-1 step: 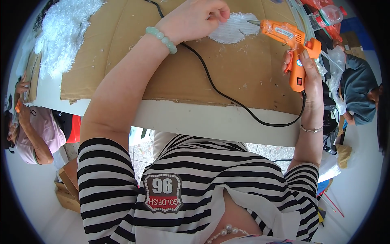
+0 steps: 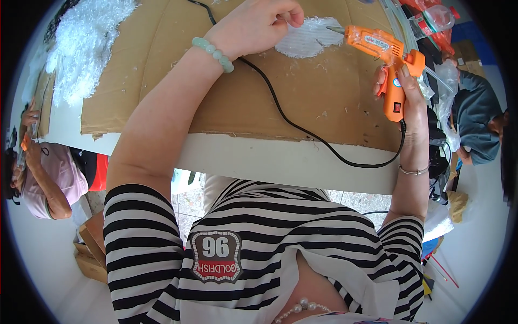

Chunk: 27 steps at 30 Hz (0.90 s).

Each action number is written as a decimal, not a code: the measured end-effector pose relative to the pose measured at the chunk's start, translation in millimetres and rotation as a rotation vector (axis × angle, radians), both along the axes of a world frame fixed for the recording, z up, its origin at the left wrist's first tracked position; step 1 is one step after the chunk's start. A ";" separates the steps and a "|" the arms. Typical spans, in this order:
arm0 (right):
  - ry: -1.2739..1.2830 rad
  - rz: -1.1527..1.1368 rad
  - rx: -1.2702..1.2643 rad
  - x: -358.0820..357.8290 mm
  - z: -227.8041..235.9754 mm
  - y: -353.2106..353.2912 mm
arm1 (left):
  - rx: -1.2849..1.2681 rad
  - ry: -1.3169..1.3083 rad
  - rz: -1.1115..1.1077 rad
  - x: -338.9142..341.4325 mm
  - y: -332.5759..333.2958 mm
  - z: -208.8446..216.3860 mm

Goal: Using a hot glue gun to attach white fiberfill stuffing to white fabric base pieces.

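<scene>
My right hand (image 2: 411, 102) is wrapped round the grip of an orange hot glue gun (image 2: 395, 81), with fingers at its red trigger. The gun's metal nozzle points left, close over the right edge of a white ribbed fabric piece (image 2: 308, 39) with frayed edges. That piece lies flat on brown cardboard (image 2: 324, 97). At its left edge is my left hand (image 2: 261, 26), fingers curled and closed. Whatever the fingertips pinch, if anything, is hidden. From the gun's butt a black cord (image 2: 286, 114) loops left across the cardboard and passes beneath my left wrist.
A heap of shaggy white strands (image 2: 86, 46) lies at the far left. Clear plastic tubing and a plastic bottle (image 2: 440, 20) crowd the right edge. Another person (image 2: 54, 173) sits left and one in dark clothing (image 2: 477, 121) sits right. Cardboard boxes (image 2: 91, 245) stand below the table.
</scene>
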State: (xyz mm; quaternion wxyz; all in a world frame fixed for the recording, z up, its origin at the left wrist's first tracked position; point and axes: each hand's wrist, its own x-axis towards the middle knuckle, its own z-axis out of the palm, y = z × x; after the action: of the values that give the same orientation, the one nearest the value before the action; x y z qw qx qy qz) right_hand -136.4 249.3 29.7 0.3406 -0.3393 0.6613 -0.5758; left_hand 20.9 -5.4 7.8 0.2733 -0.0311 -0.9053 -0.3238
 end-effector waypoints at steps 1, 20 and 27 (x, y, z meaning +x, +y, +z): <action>-0.002 -0.008 -0.006 1.4 -1.6 -0.6 | -0.006 -0.002 -0.008 -0.5 -1.1 0.0; -0.410 -0.059 -0.373 -9.6 6.5 -45.1 | -0.689 -0.034 0.209 37.4 20.8 8.3; -0.600 -0.142 -0.403 -9.2 -11.9 -75.8 | -0.849 0.017 0.158 27.8 25.8 0.7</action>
State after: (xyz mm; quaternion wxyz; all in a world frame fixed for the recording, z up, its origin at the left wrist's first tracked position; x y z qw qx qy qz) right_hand -145.6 173.5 17.8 0.4048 -0.1691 0.4272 -0.7906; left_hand 48.6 20.4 8.5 0.2678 -0.0743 -0.9554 0.0994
